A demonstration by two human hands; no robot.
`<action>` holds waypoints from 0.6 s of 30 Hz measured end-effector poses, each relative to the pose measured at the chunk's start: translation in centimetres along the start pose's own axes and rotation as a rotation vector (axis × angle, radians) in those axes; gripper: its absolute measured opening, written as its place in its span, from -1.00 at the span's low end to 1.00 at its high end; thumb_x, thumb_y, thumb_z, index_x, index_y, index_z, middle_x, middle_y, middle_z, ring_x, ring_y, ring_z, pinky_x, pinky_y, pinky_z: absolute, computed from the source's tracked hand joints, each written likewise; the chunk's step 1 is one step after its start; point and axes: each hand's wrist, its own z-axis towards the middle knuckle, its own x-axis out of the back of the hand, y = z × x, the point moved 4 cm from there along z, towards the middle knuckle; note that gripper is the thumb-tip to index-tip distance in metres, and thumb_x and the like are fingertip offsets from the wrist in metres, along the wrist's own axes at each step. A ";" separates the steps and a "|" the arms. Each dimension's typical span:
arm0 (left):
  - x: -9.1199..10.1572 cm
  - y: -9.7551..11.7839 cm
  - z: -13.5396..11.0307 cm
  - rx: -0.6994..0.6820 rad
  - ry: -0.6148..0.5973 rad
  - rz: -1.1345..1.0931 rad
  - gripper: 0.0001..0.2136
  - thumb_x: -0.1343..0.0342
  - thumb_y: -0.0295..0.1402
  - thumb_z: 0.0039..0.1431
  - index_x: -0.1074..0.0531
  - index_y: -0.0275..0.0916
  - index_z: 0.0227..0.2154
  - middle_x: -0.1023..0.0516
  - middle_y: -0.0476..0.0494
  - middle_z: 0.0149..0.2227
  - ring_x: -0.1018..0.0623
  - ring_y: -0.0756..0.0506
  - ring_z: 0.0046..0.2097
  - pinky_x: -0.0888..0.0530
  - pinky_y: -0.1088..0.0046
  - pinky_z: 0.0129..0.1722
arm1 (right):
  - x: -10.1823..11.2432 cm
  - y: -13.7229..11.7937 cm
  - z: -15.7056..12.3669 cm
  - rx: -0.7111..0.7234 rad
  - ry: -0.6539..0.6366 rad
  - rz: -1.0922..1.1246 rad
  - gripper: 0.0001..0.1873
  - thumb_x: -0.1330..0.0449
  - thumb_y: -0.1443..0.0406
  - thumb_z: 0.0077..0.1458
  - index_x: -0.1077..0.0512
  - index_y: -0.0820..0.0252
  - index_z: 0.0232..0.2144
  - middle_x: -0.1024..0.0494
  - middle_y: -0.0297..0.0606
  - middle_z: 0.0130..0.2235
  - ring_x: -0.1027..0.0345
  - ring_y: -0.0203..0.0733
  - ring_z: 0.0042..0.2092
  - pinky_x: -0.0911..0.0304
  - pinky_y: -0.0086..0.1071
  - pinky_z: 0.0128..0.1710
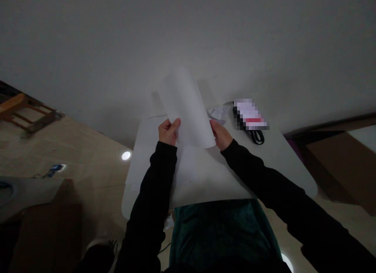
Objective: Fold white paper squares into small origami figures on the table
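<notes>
A white sheet of paper (189, 108), curved along its length, is held up above the table between my two hands. My left hand (169, 131) pinches its left edge, the thumb lying on the near face. At the lower right edge, my right hand (221, 134) is closed on the same sheet, its fingers partly hidden behind the paper. More white paper (149, 134) lies flat on the table under and left of my left hand. Some crumpled or folded paper (219, 112) rests just beyond my right hand.
The white table (235, 179) stands against a grey wall (188, 30). A blurred white-and-red item (249, 114) with a black strap (257, 137) lies at its back right. Cardboard boxes (340, 159) flank the right side. A wooden stool (20, 108) stands far left.
</notes>
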 end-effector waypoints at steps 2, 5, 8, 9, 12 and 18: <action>0.1 0.1 -0.1 -0.010 0.007 0.066 -0.66 -0.39 -0.15 -0.26 -0.57 -0.24 -0.40 -0.61 -0.07 -0.41 -0.54 0.00 -0.44 -0.49 0.43 -0.37 | 0.5 -1.0 -0.1 -0.017 0.103 0.067 -0.35 0.04 -0.21 0.04 -0.34 0.09 -0.05 -0.52 -0.12 -0.11 -0.44 -0.10 -0.15 -0.39 -0.23 -0.32; -0.3 0.4 -0.7 -0.017 -0.058 0.182 -0.68 -0.38 -0.19 -0.22 -0.58 -0.26 -0.39 -0.62 -0.11 -0.40 -0.54 -0.02 -0.44 -0.48 0.41 -0.39 | 0.6 -2.6 -0.6 0.070 0.148 0.035 -0.37 -0.26 -0.08 -0.13 -0.34 0.07 -0.06 -0.55 -0.22 -0.20 -0.44 -0.16 -0.24 -0.38 -0.24 -0.28; -0.8 0.8 -0.9 -0.008 -0.164 0.277 -0.65 -0.37 -0.15 -0.20 -0.57 -0.28 -0.36 -0.62 -0.15 -0.36 -0.56 -0.07 -0.39 -0.49 0.38 -0.36 | 0.9 -3.1 -0.8 0.156 0.206 0.021 -0.41 -0.34 -0.01 -0.21 -0.38 0.12 -0.14 -0.56 -0.24 -0.27 -0.43 -0.18 -0.28 -0.38 -0.23 -0.25; -0.7 0.9 -0.7 0.012 -0.203 0.296 -0.60 -0.36 -0.11 -0.21 -0.57 -0.28 -0.32 -0.62 -0.16 -0.35 -0.56 -0.09 -0.38 -0.48 0.37 -0.36 | 1.2 -3.0 -0.8 0.156 0.218 0.027 -0.43 -0.33 -0.02 -0.21 -0.39 0.13 -0.17 -0.56 -0.25 -0.29 -0.43 -0.20 -0.31 -0.38 -0.24 -0.27; 0.4 1.7 0.6 0.136 -0.326 0.327 -0.40 -0.33 0.03 -0.25 -0.48 -0.19 -0.12 -0.60 -0.17 -0.32 -0.57 -0.12 -0.37 -0.48 0.36 -0.41 | 1.7 -2.3 -0.3 0.094 0.190 0.025 -0.44 -0.31 -0.09 -0.23 -0.42 0.13 -0.25 -0.55 -0.31 -0.40 -0.38 -0.25 -0.43 -0.34 -0.32 -0.42; 3.4 9.8 1.9 -0.061 -0.265 0.516 -0.46 -0.01 0.12 0.07 -0.31 -0.05 0.04 -0.51 -0.20 -0.05 -0.54 -0.18 -0.10 -0.47 0.16 -0.13 | 1.5 -1.0 0.1 -0.088 -0.037 -0.040 -0.48 -0.30 -0.14 -0.28 -0.42 0.16 -0.48 -0.49 -0.39 -0.57 -0.26 -0.33 -0.57 -0.18 -0.43 -0.58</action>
